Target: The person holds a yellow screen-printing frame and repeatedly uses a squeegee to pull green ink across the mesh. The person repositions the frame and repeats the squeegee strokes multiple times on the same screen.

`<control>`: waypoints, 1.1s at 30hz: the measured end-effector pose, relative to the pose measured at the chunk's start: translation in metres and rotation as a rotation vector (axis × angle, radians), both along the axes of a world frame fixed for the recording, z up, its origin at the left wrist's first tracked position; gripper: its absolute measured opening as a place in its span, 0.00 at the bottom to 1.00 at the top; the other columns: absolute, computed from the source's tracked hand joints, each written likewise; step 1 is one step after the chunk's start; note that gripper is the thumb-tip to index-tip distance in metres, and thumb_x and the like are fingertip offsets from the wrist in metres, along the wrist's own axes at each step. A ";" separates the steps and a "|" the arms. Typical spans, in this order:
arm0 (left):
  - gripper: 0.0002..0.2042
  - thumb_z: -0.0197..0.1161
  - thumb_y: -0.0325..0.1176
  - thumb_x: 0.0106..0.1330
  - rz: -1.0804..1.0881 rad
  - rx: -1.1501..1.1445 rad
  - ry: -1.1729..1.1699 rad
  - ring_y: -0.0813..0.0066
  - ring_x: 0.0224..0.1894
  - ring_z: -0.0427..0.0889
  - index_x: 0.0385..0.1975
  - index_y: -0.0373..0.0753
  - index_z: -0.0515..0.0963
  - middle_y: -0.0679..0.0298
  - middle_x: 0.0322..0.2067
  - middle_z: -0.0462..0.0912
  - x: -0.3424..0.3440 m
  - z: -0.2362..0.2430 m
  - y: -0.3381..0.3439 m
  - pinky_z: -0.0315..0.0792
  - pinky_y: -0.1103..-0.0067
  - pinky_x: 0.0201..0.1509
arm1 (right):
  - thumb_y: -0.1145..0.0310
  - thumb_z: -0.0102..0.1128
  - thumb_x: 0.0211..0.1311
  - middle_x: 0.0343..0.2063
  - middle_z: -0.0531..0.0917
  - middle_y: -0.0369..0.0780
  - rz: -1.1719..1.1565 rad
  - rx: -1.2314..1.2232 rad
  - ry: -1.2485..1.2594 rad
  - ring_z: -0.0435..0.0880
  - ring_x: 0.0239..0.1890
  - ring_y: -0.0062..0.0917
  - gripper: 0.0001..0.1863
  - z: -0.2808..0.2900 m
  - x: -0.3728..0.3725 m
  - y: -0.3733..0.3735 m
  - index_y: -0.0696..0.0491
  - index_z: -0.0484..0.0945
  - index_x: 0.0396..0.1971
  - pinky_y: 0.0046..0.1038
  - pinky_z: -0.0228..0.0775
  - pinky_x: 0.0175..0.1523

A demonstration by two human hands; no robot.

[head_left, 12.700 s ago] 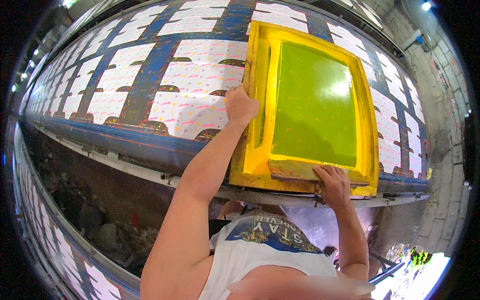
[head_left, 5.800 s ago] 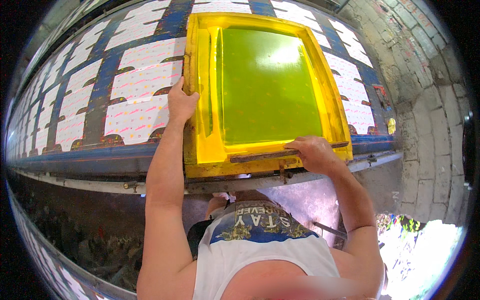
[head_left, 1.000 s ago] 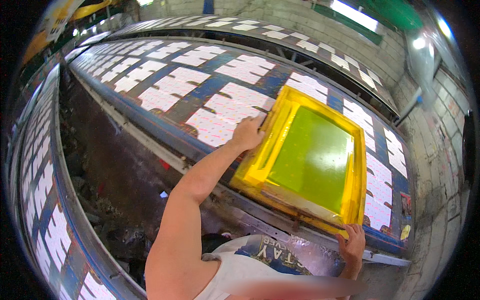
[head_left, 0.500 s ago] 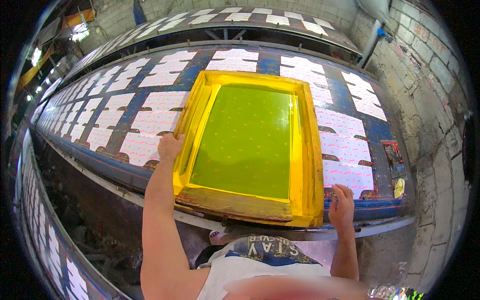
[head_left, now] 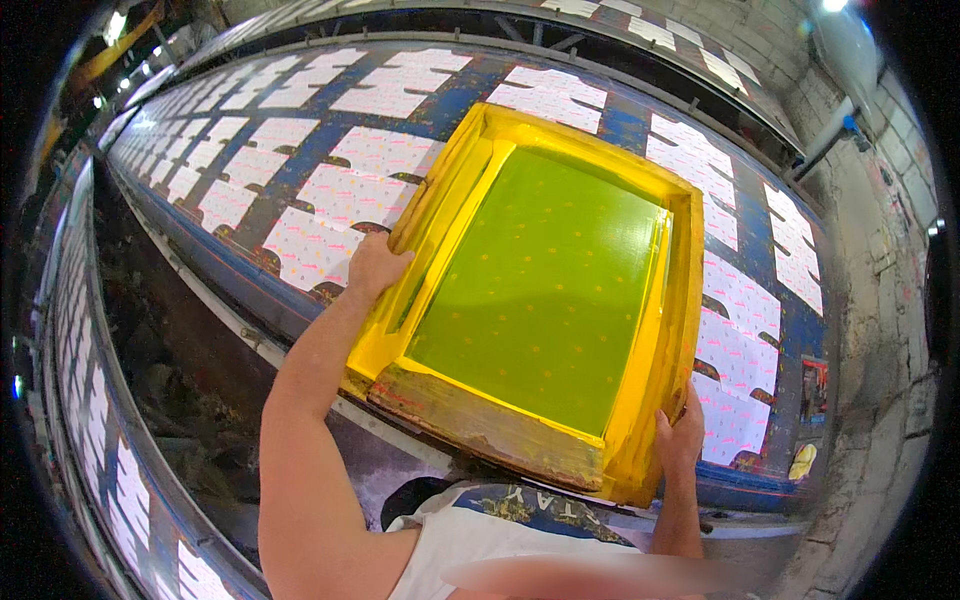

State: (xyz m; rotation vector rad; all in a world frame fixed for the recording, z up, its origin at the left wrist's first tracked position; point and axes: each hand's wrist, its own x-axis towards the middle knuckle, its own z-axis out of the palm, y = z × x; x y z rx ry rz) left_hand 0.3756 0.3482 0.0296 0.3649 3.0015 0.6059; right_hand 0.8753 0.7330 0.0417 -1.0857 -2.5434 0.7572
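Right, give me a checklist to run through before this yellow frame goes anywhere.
1. Left hand on the yellow rectangular frame: ok, gripping its left side.
2. Right hand on the frame: ok, at the right side, toward the near corner.
3. Flat brown wooden board in place: ok, lying along the frame's near end, no hand on it.
4. Crumpled yellow scrap clear of the frame: ok, apart, to the right.
5. Frame's underside fully seated on the table: cannot tell, hidden from above.
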 end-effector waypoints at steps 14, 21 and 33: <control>0.25 0.79 0.49 0.58 -0.014 0.063 -0.163 0.46 0.52 0.92 0.48 0.35 0.92 0.44 0.46 0.93 -0.019 -0.004 -0.009 0.85 0.56 0.59 | 0.83 0.66 0.55 0.68 0.83 0.53 -0.120 -0.063 0.109 0.82 0.72 0.46 0.40 -0.017 -0.013 0.022 0.57 0.77 0.73 0.42 0.72 0.78; 0.17 0.73 0.30 0.54 -0.147 0.230 -0.163 0.66 0.29 0.86 0.40 0.24 0.90 0.52 0.30 0.92 -0.029 0.004 0.008 0.81 0.67 0.37 | 0.76 0.70 0.55 0.58 0.89 0.50 0.021 0.231 0.193 0.86 0.64 0.48 0.34 0.025 0.000 0.040 0.52 0.83 0.67 0.43 0.76 0.72; 0.15 0.78 0.30 0.55 -0.084 0.324 -0.086 0.63 0.31 0.89 0.39 0.24 0.90 0.52 0.32 0.93 0.072 0.033 0.113 0.81 0.65 0.41 | 0.76 0.70 0.56 0.59 0.88 0.50 -0.133 0.116 0.087 0.86 0.64 0.47 0.34 0.043 0.073 0.155 0.51 0.83 0.67 0.42 0.78 0.70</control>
